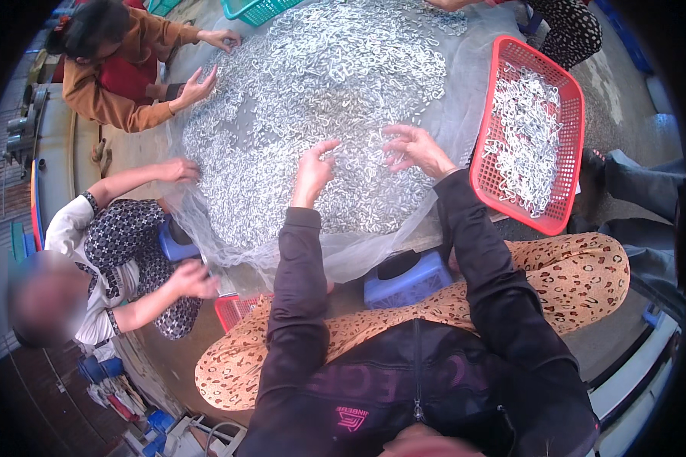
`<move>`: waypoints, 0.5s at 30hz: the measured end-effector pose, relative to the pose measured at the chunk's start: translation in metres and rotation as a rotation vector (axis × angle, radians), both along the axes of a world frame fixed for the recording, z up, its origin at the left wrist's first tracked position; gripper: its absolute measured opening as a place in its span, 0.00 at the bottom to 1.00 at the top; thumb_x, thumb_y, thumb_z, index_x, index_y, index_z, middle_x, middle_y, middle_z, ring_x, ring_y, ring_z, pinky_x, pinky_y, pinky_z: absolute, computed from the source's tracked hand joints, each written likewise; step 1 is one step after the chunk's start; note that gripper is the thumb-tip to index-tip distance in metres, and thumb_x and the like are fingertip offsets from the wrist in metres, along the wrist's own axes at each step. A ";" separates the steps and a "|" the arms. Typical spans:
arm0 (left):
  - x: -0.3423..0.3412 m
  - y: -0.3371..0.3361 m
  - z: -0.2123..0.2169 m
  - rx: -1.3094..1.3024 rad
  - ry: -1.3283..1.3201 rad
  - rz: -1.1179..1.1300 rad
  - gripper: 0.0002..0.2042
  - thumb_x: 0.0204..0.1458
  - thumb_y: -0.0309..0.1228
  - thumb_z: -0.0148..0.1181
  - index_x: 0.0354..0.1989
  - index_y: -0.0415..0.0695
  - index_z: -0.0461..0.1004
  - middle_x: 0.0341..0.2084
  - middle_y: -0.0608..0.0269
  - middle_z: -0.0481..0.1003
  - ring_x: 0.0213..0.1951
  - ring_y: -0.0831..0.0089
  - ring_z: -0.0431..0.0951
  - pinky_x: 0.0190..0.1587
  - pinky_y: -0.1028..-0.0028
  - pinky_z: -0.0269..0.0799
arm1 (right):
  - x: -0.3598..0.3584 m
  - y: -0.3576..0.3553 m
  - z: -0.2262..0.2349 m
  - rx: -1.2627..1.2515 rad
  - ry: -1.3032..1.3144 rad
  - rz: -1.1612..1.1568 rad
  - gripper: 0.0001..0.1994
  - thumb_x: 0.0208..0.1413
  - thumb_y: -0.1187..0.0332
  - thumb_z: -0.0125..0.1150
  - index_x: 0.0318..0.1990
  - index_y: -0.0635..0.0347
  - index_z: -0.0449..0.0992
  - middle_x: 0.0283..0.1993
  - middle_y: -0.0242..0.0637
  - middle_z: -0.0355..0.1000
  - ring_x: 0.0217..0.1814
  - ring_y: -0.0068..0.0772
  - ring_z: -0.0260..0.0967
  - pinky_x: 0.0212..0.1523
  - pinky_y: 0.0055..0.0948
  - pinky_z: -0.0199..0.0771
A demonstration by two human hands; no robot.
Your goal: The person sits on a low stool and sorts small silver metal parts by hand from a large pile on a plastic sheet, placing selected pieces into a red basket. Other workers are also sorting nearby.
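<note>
Thousands of small white hook-shaped pieces point(320, 99) lie heaped on a pale mesh sheet point(450, 114) that fills the middle of the view, from about nine o'clock round to two o'clock. At far left, toward nine o'clock, a seated person in a white and patterned top point(107, 251) stretches one hand point(177, 169) to the left edge of the heap, while the other hand point(193, 279) rests lower, beside a small red basket point(235, 308) near seven o'clock. Up at eleven o'clock a person in a brown top point(114, 84) has both hands on the heap's upper left edge, fingers spread.

Just left of centre, the wearer's left hand point(314, 169) hovers over the near side of the heap, fingers loosely curled and partly open; whether it pinches a piece I cannot tell. Just right of centre, the right hand point(415, 148) lies open over the pieces, fingers spread and bent downward, touching the heap's surface. Both come out of black sleeves rising from six o'clock.

Below the hands, a blue plastic stool point(408, 280) sits between leopard-print trousers point(579, 278). At three o'clock, just beside the right forearm, a red plastic basket point(568, 137) holds a smaller pile of the same white pieces point(522, 137). A teal basket point(255, 9) peeks in at twelve o'clock.
</note>
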State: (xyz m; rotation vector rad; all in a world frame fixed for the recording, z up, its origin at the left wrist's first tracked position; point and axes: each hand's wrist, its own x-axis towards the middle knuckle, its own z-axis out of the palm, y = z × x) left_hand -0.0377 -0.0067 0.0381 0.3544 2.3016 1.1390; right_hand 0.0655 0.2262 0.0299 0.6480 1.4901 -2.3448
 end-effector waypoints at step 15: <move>0.040 0.066 -0.059 -0.115 0.463 -0.238 0.11 0.40 0.29 0.64 0.34 0.43 0.77 0.29 0.56 0.77 0.32 0.56 0.76 0.41 0.64 0.71 | 0.018 0.014 -0.042 0.061 0.023 -0.253 0.28 0.47 0.80 0.54 0.60 0.66 0.60 0.42 0.49 0.70 0.39 0.34 0.73 0.39 0.29 0.76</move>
